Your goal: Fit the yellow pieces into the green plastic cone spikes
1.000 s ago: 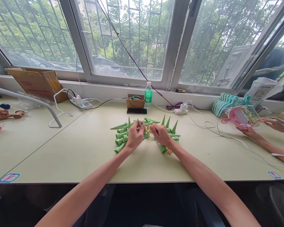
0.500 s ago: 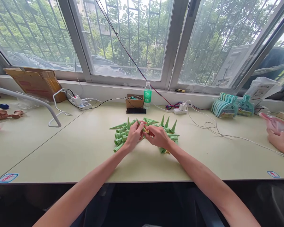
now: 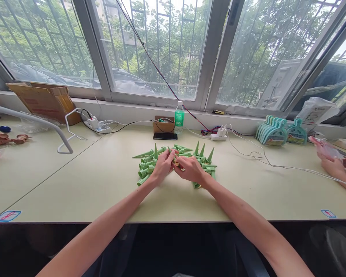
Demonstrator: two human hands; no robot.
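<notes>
My left hand [image 3: 162,166] is closed around a green plant-watering spike [image 3: 169,149], its pointed tip leaning up and away from me. My right hand [image 3: 192,167] meets it from the other side, with thumb and fingers pinched at a small yellowish piece [image 3: 177,164] at the spike's near end. Fingers partly cover where the two join. More green spikes [image 3: 144,172] lie in a row beside my left hand, several with their open collars facing me. Beyond my right hand, a few spikes [image 3: 202,149] stand point-up among others lying flat.
A black phone [image 3: 165,136], a small cardboard box [image 3: 163,125] and a green-labelled bottle [image 3: 179,116] are at the back. White cables [image 3: 257,155] cross the right side. Teal dustpan-like items [image 3: 273,131] stand at right, near another person's hand [image 3: 333,166] holding a pink plastic packet [image 3: 327,149].
My hands stay together at the spike; my right fingers have shifted slightly around its yellowish end. The other person's hands have moved left with the packet.
</notes>
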